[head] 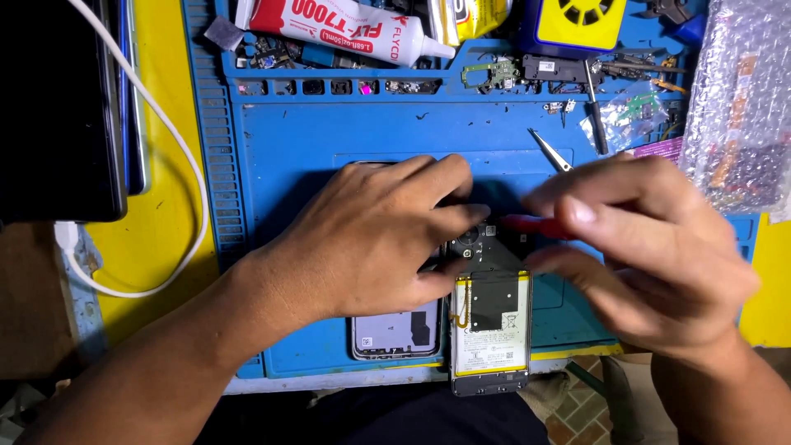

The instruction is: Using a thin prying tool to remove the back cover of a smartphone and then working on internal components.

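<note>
Now the left hand [371, 239] presses its fingers flat on the opened phone [489, 321]; the right hand [651, 247] pinches a red tool [535, 224] above it.

left hand [371, 239] flat, palm down; right hand [651, 247] fingers pinched

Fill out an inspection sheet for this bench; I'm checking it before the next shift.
Surface: blue repair mat on a yellow top.
Job's things: opened phone, battery showing; separate panel beside it.
Clutter: glue tube, tweezers, loose small parts along the mat's tray.
Grippers: left hand presses on the phone; right hand, blurred, grips a red tool.
Cables: white cable at left.
Surroundings: bubble-wrap bag at right.
</note>
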